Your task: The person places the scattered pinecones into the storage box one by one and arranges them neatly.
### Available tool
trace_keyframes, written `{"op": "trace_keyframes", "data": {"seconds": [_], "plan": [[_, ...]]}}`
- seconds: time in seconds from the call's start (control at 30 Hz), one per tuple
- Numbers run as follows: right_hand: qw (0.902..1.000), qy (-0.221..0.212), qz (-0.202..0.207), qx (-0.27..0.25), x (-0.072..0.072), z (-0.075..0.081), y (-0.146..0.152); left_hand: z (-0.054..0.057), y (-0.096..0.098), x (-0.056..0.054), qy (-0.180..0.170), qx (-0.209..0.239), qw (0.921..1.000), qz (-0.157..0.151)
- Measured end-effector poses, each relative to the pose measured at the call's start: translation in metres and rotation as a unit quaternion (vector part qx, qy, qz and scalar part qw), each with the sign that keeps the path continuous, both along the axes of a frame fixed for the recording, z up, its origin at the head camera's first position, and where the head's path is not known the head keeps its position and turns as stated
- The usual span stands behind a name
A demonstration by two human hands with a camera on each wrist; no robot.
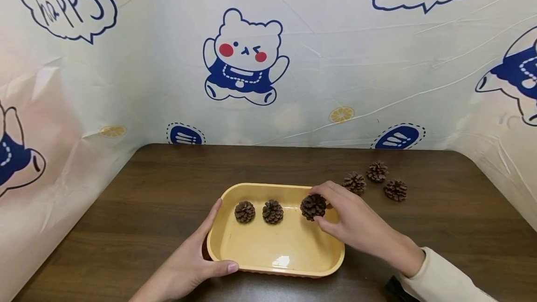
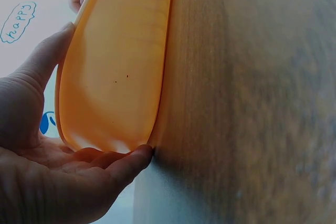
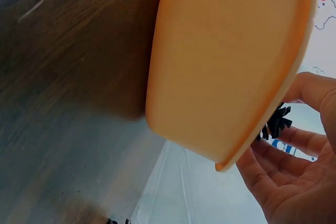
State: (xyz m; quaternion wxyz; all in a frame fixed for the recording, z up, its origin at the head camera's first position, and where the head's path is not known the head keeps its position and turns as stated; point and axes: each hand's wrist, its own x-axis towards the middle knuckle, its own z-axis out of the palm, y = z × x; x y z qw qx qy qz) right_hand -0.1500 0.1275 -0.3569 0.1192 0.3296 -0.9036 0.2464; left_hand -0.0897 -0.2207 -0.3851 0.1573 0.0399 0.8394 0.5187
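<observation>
A yellow plastic tray (image 1: 260, 250) sits on the table. Two brown pine cones, a left one (image 1: 245, 212) and another pine cone (image 1: 273, 211) beside it, lie inside along its far side. My left hand (image 1: 195, 250) grips the tray's left end, thumb over the near corner and fingers along the left wall. Over the tray's right end, my right hand (image 1: 350, 220) pinches a third pine cone (image 1: 313, 207) between thumb and fingers. In the right wrist view the tray wall (image 3: 220, 66) hides most of that held pine cone (image 3: 277, 121).
Behind the tray at right, a cluster of three more pine cones (image 1: 377, 171) lies on the dark wooden table (image 1: 168, 171). A printed cloth (image 1: 319, 78) with bears and lemon slices hangs along the table's back and sides. A dark object (image 1: 398, 289) shows by the right sleeve.
</observation>
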Motion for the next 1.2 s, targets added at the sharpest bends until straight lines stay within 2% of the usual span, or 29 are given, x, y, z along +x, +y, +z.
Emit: {"op": "trace_keyframes", "data": {"seconds": [0.47,0.67,1.2], "plan": [[0.9991,-0.029,-0.006,0.032,-0.006,-0.004,-0.012,-0.001,-0.001,0.001,0.013,-0.002,0.9999,-0.006],[0.9986,-0.019,-0.002,0.049,-0.009,-0.005,-0.016,0.000,-0.001,0.001,0.017,-0.010,0.9998,-0.005],[0.9945,-0.052,-0.007,0.090,-0.013,-0.007,-0.027,0.000,0.000,0.001,0.011,0.010,0.9999,-0.007]]}}
